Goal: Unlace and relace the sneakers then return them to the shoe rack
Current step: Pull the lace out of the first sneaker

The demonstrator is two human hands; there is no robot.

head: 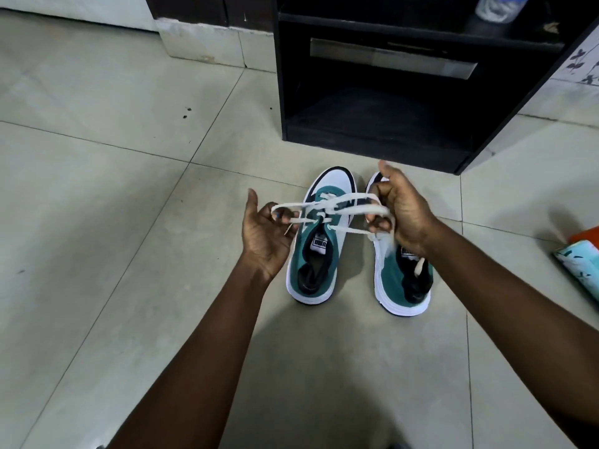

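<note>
Between the hands: white lace [327, 207] pulled taut, looped across the left sneaker [316, 241]
Left hand [264, 234]: fingers curled, pinching one lace end
Right hand [402, 210]: fingers curled round the other end, raised over the right sneaker [403, 280]
Under the grip: both sneakers side by side on the tiled floor [129, 189], toes pointing away
Beyond the grip: black shoe rack [389, 131], lowest shelf open
Far right: patterned item [580, 264] at the picture's edge, unclear what
</note>
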